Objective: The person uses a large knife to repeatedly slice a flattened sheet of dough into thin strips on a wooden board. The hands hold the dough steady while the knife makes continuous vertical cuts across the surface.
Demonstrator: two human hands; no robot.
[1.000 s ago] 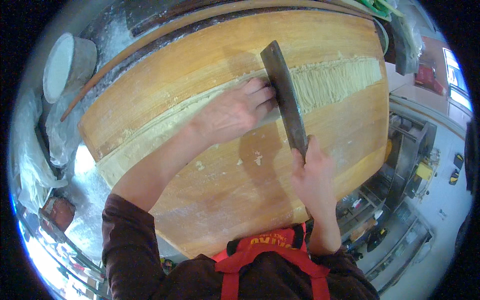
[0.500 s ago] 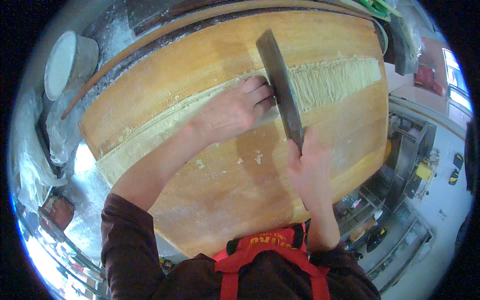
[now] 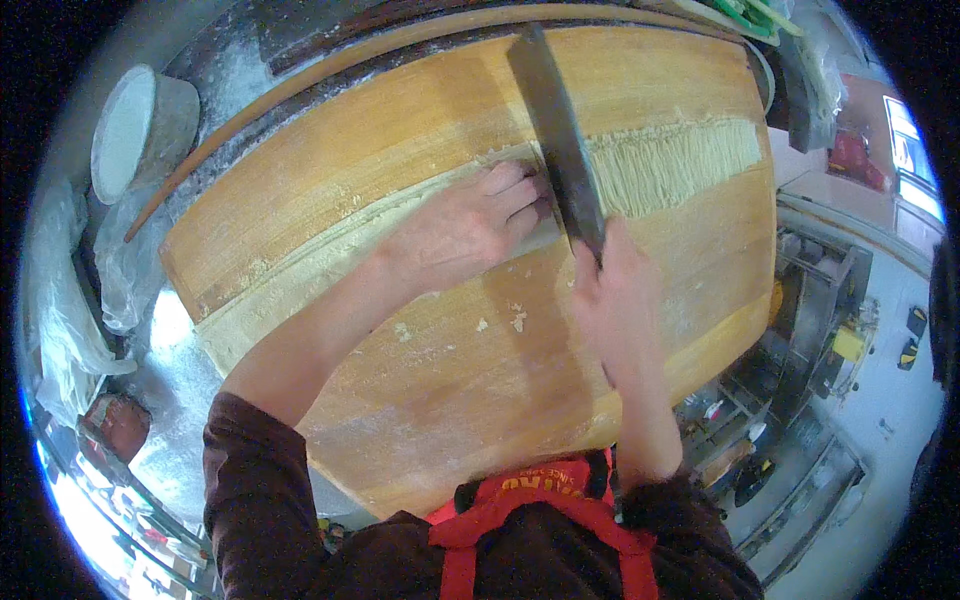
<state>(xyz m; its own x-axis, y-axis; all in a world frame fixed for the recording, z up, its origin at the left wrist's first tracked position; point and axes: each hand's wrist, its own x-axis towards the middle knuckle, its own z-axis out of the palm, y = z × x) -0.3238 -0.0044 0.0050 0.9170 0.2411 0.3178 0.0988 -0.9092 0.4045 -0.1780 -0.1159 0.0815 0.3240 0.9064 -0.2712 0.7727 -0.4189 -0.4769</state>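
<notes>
A long, floured strip of folded dough (image 3: 275, 300) runs across the wooden board (image 3: 440, 380). My left hand (image 3: 465, 220) rests on its right end with the fingers curled under, the knuckles close to the blade. In my right hand (image 3: 622, 285) is a cleaver (image 3: 560, 130), gripped by its handle. Its wide blade points away from me, at the cut end of the dough beside my left fingers. To the right of the blade lies a row of thin cut noodles (image 3: 680, 168), side by side. Whether the edge touches the board cannot be seen.
A long rolling pin (image 3: 330, 68) lies along the board's far edge. At the far left stands a tub of white flour (image 3: 122, 140), with plastic bags (image 3: 65, 310) nearer me. Small dough scraps (image 3: 518, 321) dot the board. Green stalks (image 3: 748, 18) lie at the far right.
The cleaver and my right hand have shifted away from me, toward the far edge of the board. My left hand has stayed nearly in place on the dough.
</notes>
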